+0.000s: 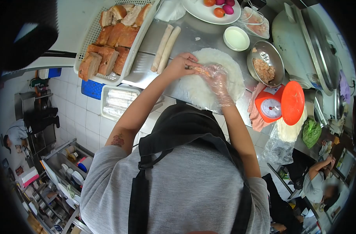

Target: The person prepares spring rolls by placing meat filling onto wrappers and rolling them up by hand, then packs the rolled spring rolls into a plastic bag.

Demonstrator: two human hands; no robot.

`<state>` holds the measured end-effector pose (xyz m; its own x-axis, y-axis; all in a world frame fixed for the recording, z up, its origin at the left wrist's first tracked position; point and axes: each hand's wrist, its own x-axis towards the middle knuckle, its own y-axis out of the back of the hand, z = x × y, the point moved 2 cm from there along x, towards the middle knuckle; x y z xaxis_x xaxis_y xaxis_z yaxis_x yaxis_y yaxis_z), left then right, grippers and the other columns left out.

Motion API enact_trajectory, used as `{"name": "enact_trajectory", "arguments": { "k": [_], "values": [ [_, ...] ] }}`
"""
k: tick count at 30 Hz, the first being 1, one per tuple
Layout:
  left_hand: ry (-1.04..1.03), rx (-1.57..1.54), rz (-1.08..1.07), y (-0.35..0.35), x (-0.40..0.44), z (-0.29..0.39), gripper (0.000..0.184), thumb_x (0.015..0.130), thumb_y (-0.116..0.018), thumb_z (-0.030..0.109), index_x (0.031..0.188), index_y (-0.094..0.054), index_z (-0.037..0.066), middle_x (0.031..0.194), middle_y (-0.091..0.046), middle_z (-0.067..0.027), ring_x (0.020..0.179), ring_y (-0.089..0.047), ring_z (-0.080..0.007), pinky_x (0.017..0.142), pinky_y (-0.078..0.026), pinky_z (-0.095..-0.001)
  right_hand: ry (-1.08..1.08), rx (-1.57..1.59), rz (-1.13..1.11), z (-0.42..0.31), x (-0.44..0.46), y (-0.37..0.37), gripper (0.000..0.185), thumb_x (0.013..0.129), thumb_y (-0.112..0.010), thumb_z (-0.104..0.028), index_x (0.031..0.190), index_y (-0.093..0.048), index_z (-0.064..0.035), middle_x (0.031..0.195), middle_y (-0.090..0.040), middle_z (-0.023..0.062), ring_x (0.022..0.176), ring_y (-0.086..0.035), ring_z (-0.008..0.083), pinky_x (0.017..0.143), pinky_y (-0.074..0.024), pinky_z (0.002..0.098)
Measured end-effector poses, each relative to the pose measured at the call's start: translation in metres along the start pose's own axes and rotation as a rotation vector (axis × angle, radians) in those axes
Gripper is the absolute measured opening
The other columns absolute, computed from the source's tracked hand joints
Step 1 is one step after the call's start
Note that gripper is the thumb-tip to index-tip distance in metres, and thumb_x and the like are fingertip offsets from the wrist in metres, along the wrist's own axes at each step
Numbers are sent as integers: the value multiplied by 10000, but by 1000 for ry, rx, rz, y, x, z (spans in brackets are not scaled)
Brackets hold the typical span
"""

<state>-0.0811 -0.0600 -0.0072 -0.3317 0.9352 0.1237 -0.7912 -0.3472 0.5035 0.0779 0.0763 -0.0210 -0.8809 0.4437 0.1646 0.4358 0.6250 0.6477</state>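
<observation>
While the left hand (184, 65) and plastic-gloved right hand (216, 76) meet at the filling (198, 70) on the white sheet (233, 74), whether either pinches it is unclear; shaping seems in hand, calling next for even pressure. Nearby sits a metal bowl (269, 50).

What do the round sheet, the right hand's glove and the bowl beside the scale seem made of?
Sheet: pale, matte, uneven-edged, perhaps rice paper or dough.
Glove: probably clear plastic film, judging by its shiny crinkles.
Bowl: polished metal, likely steel, from its silvery reflections.
</observation>
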Motion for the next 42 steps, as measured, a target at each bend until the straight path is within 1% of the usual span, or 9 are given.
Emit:
{"name": "enact_trajectory", "arguments": {
  "k": [5,11,14,20,23,29,35,38,42],
  "values": [
    [-11,108,9,-3,-1,1,362,744,-870,153,1101,-812,177,1166,-649,-51,1109,-582,-250,949,-494,-349,131,-24,65,3,-6,20,350,793,-846,-308,1093,-795,-134,1015,-741,111,984,-662,298,920,-514,426],
    [13,129,11,-3,0,10,364,744,-864,146,1103,-808,163,1155,-640,-62,1104,-582,-267,952,-495,-361,-53,-124,-15,4,-12,33,350,772,-869,-250,1106,-804,-165,1007,-746,100,979,-666,255,870,-532,389],
    [14,166,12,-4,2,9,404,749,-863,175,1146,-791,155,1150,-637,-68,1117,-573,-282,965,-491,-379,125,-119,85,-6,-15,51,337,796,-831,-308,1104,-803,-173,1011,-750,99,962,-660,286,899,-519,410],
    [50,286,-50,-5,10,16,472,739,-865,233,1197,-769,173,1148,-642,-84,1140,-558,-293,1005,-465,-393,-77,-6,-1,0,-23,64,406,752,-866,-279,1125,-783,-142,1023,-745,97,1028,-666,284,937,-519,406],
    [42,273,-17,-7,13,44,427,739,-861,236,1158,-787,197,1121,-664,-69,1127,-561,-287,1014,-458,-389,-51,-71,154,0,-28,72,402,740,-876,-270,1106,-786,-130,1067,-738,98,1039,-666,284,945,-519,394],
    [-34,167,10,-39,22,32,293,758,-853,230,1048,-824,216,1094,-692,-24,1085,-566,-260,989,-463,-373,-62,-112,1,42,-35,69,495,741,-884,-320,1184,-755,-143,1115,-713,118,1052,-652,327,944,-517,411],
    [-59,37,87,-36,20,32,216,748,-856,220,964,-841,218,1096,-689,-15,1084,-559,-250,988,-452,-373,-93,-6,155,-2,-24,78,421,731,-891,-337,1039,-749,-88,1088,-705,128,1037,-644,328,923,-516,408],
    [-106,183,7,-38,24,31,203,751,-859,199,952,-844,221,1097,-693,-6,1099,-558,-239,991,-450,-371,-107,-47,-48,26,-22,58,508,700,-909,-366,1069,-711,-77,1116,-695,142,1055,-638,324,935,-508,434],
    [-116,91,-1,-34,24,25,182,745,-854,241,927,-846,241,1074,-706,5,1085,-570,-228,970,-465,-350,-211,-10,-2,25,-24,68,537,694,-911,-367,1119,-724,-97,1136,-694,135,1086,-630,335,943,-498,443]
  ]
}}
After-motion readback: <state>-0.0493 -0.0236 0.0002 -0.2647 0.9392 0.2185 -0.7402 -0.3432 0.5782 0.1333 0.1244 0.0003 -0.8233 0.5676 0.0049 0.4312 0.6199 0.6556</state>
